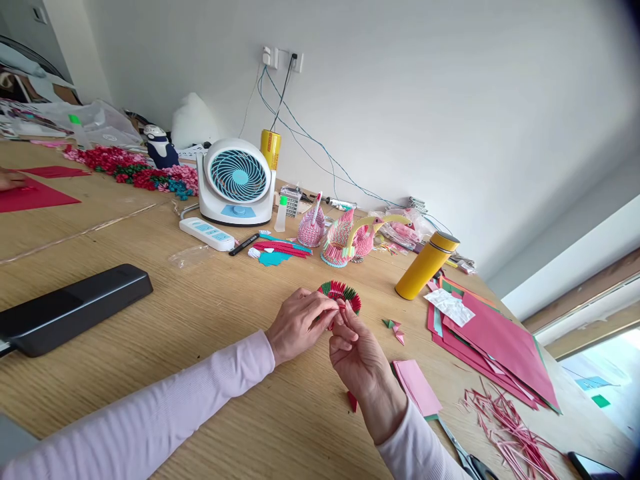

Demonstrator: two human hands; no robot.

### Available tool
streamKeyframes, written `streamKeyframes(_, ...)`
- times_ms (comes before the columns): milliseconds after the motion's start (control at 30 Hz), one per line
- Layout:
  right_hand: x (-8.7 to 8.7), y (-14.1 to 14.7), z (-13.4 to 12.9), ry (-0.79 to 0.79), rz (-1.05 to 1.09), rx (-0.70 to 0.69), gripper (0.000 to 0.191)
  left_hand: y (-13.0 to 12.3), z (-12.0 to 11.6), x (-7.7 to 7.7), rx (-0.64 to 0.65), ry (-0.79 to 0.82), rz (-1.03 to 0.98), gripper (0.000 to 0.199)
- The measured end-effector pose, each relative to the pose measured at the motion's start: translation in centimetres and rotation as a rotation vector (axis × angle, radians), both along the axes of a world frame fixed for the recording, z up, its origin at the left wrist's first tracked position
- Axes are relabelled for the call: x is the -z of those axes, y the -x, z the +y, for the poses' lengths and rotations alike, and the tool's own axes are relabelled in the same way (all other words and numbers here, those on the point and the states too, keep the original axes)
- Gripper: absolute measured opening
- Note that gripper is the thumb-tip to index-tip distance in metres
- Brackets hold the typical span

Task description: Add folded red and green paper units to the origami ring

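A ring of folded red and green paper pieces (339,291) lies on the wooden table, partly behind my hands. My left hand (301,323) reaches to its near side, with thumb and fingers pinched together. Against those fingertips, my right hand (357,347) is pinched too, palm turned up. A small bit of red shows between the fingertips, too small to make out fully. Small folded pieces in green and pink (395,328) lie to the right of the ring. A red piece (352,401) rests below my right hand.
Pink paper slips (417,388), scissors (465,453) and thin paper strips (515,427) lie at right, near red sheets (500,333). Behind stand a yellow bottle (427,265), paper swans (345,240) and a fan (237,180). A black case (75,307) is at left; another person's hand (11,179) is beyond.
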State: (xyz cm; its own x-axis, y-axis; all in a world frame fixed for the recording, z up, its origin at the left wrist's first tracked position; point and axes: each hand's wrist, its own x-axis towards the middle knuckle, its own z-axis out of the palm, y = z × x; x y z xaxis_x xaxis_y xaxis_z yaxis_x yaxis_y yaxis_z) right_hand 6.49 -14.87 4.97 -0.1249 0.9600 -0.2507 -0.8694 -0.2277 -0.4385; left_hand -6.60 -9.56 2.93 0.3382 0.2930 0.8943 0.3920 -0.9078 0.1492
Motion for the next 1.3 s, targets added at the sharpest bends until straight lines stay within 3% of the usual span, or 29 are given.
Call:
streamKeyframes(267,-0.3,0.1,0.1,0.067,0.067,0.002,0.008,0.0,0.0,0.0,-0.001,-0.001,0.002,0.006)
streamKeyframes(667,0.3,0.1,0.1,0.089,-0.064,0.072,0.015,0.4,0.3,-0.1,-0.030,-0.017,0.072,0.010)
streamKeyframes(933,0.0,0.3,0.1,0.119,-0.153,0.101,0.019,0.8,0.9,0.0,-0.048,-0.148,0.176,0.008)
streamKeyframes(1300,0.6,0.7,0.1,0.138,-0.170,0.109,0.021,0.3,0.5,0.2,-0.052,0.001,0.120,0.013)
